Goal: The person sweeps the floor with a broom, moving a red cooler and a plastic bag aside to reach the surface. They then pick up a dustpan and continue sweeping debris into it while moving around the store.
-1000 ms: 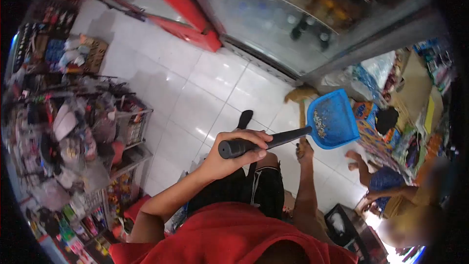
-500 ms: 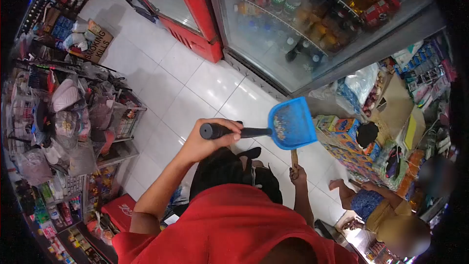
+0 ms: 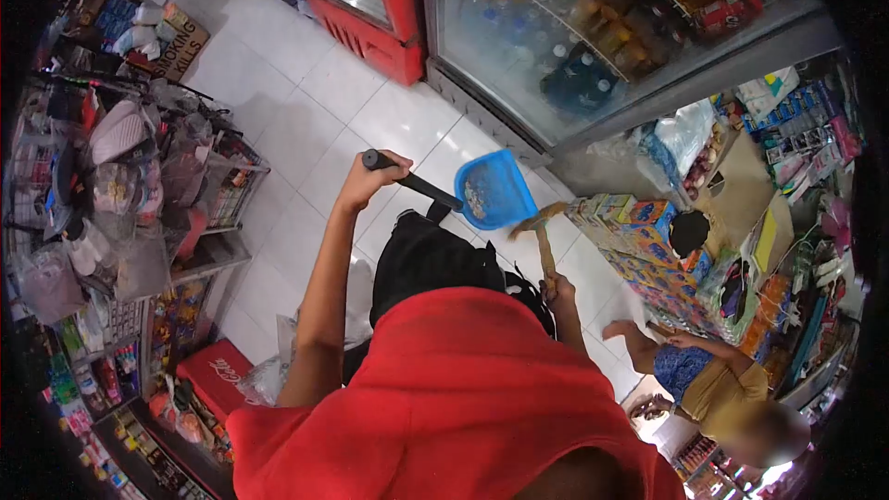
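My left hand is wrapped round the black handle of a blue dustpan, in front of me over the tiled floor. Small pale debris lies inside the pan, mostly towards its handle side. My right hand grips the wooden handle of a brush, lower and to the right. The brush's tan head shows just beyond the pan's near right edge, overlapping it a little in this view.
Stacked colourful boxes stand right of the dustpan, and a glass-door drinks fridge is ahead. Racks of bagged goods line the left, with a red cooler box below. Another person is at the lower right.
The dustpan and my left hand have moved left and forward. The brush head, hidden behind the pan before, now shows beside it. My right hand has risen slightly.
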### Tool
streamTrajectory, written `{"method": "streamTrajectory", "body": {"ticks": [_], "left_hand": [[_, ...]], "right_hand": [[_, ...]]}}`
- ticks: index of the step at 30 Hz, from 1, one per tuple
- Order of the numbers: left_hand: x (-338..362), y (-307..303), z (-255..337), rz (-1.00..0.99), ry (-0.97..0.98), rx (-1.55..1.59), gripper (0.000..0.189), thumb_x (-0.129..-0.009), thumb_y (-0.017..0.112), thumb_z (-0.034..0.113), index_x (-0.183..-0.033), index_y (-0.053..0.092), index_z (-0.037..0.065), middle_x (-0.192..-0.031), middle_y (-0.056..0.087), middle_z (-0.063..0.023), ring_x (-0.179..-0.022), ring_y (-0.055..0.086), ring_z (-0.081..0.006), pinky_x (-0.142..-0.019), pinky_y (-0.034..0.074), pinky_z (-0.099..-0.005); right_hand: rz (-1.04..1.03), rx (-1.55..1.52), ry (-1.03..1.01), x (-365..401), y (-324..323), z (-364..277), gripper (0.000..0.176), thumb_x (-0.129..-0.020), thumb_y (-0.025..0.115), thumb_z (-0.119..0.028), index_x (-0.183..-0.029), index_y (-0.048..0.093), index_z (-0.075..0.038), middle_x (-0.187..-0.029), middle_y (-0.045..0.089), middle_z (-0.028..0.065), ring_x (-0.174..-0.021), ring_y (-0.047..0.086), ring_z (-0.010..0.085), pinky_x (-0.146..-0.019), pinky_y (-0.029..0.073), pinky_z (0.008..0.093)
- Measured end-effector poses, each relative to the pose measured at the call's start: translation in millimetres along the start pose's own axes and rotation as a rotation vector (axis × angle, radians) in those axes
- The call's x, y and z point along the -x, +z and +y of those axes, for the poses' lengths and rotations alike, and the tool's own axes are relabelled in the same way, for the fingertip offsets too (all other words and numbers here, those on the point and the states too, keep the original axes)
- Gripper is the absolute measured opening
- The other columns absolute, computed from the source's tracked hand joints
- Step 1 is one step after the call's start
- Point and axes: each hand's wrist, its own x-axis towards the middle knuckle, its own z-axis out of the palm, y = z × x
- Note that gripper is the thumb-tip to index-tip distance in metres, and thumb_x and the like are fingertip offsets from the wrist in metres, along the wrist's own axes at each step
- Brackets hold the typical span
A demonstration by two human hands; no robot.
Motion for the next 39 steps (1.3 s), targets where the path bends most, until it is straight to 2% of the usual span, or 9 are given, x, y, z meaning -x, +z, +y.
{"method": "streamTrajectory", "body": {"ticks": [5, 8, 13, 19, 24, 28, 33, 37, 39], "left_hand": [[14.2, -17.9, -30.6, 0.162, 0.091, 0.029, 0.014, -0.064, 0.061, 0.003, -0.077, 0.062, 0.0, -0.088, 0.062, -0.0114, -0.072, 0.056, -0.0138, -0.061, 0.043, -0.0236], [23.9, -28.1, -27.5, 0.304, 0.013, 0.077, 0.014, -0.065, 0.06, 0.002, -0.078, 0.062, 0.0, -0.089, 0.062, -0.0111, -0.075, 0.056, -0.0147, -0.063, 0.043, -0.0243], [26.2, -34.8, -27.1, 0.434, 0.14, 0.079, 0.013, -0.065, 0.058, -0.001, -0.077, 0.063, -0.002, -0.087, 0.063, -0.0107, -0.073, 0.056, -0.0139, -0.063, 0.044, -0.0244], [13.6, -32.1, -10.3, 0.473, 0.116, 0.111, 0.014, -0.065, 0.058, -0.001, -0.078, 0.062, -0.002, -0.088, 0.062, -0.0111, -0.076, 0.057, -0.0159, -0.067, 0.045, -0.0255], [2.9, -22.4, -9.8, 0.452, 0.223, 0.024, 0.015, -0.065, 0.058, -0.002, -0.08, 0.062, -0.003, -0.085, 0.063, -0.012, -0.076, 0.058, -0.0166, -0.067, 0.045, -0.0247], [-6.5, -22.0, -10.9, 0.485, 0.11, -0.009, 0.017, -0.065, 0.058, 0.002, -0.081, 0.063, -0.001, -0.079, 0.061, -0.0093, -0.07, 0.055, -0.0141, -0.062, 0.043, -0.0235], [-20.2, -10.3, -10.6, 0.609, 0.011, 0.063, 0.017, -0.066, 0.058, 0.004, -0.082, 0.063, 0.001, -0.075, 0.059, -0.0054, -0.068, 0.053, -0.0124, -0.059, 0.042, -0.0222], [-33.1, 4.9, -13.2, 0.633, 0.046, 0.107, 0.017, -0.066, 0.058, 0.004, -0.082, 0.063, 0.0, -0.069, 0.057, -0.0036, -0.063, 0.051, -0.0115, -0.054, 0.039, -0.0213], [-32.2, 10.2, -16.2, 0.639, 0.103, 0.051, 0.018, -0.066, 0.06, 0.004, -0.083, 0.063, 0.0, -0.069, 0.057, -0.0035, -0.06, 0.05, -0.0104, -0.051, 0.037, -0.0212]], "right_hand": [[0.12, 0.077, -0.053, 31.6, 35.7, -7.3, 0.024, -0.07, 0.059, -0.018, -0.085, 0.053, 0.0, -0.063, 0.054, 0.0123, -0.045, 0.05, 0.0183, -0.038, 0.04, 0.0261], [0.055, 0.1, -0.045, 15.6, 26.7, -2.3, 0.023, -0.071, 0.058, -0.017, -0.086, 0.054, 0.0, -0.062, 0.054, 0.012, -0.045, 0.05, 0.0179, -0.038, 0.039, 0.026], [0.109, 0.127, 0.03, 20.0, 39.6, -15.6, 0.022, -0.072, 0.058, -0.016, -0.085, 0.055, 0.001, -0.062, 0.053, 0.0099, -0.044, 0.049, 0.0167, -0.037, 0.038, 0.0257], [0.093, 0.389, 0.016, 18.5, 36.6, -27.7, 0.025, -0.07, 0.061, -0.016, -0.087, 0.054, 0.0, -0.061, 0.052, 0.0082, -0.044, 0.05, 0.0156, -0.036, 0.04, 0.0273], [0.078, 0.829, -0.054, 60.6, 29.1, -87.2, 0.057, -0.069, 0.064, -0.01, -0.12, 0.042, 0.003, -0.066, 0.057, 0.0112, -0.048, 0.055, 0.0172, -0.037, 0.043, 0.0285], [0.043, 1.248, -0.036, 111.1, 22.6, -168.8, 0.052, -0.067, 0.066, -0.011, -0.116, 0.051, -0.009, -0.06, 0.055, 0.0051, -0.045, 0.051, 0.0122, -0.038, 0.046, 0.0262], [0.003, 1.515, -0.103, 185.6, 59.0, -264.6, 0.048, -0.063, 0.065, -0.012, -0.109, 0.056, -0.004, -0.065, 0.059, 0.0069, -0.052, 0.052, 0.0124, -0.049, 0.044, 0.0284], [-0.05, 1.76, -0.325, 151.5, 39.8, -304.6, 0.047, -0.057, 0.065, -0.012, -0.102, 0.061, -0.004, -0.063, 0.058, 0.0072, -0.055, 0.051, 0.0133, -0.057, 0.043, 0.0293], [-0.043, 1.82, -0.206, 143.4, 49.6, -328.0, 0.047, -0.055, 0.065, -0.012, -0.102, 0.061, -0.005, -0.063, 0.058, 0.0079, -0.055, 0.051, 0.0141, -0.056, 0.042, 0.0295]]}}
